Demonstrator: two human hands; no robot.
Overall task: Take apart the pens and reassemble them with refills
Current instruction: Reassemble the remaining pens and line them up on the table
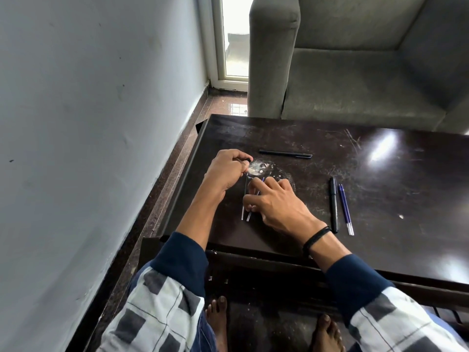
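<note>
Wearing white/grey check sleeves (157, 311) w/ navy cuffs (184, 260), both arms; showing thin black band (316, 238) round right wrist; going barefoot (217, 318), feet visible under table edge.

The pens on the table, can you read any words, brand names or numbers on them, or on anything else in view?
None can be read. The pen at the back, the black pen and the blue refill show no legible print; any marking is too small to tell.
</note>
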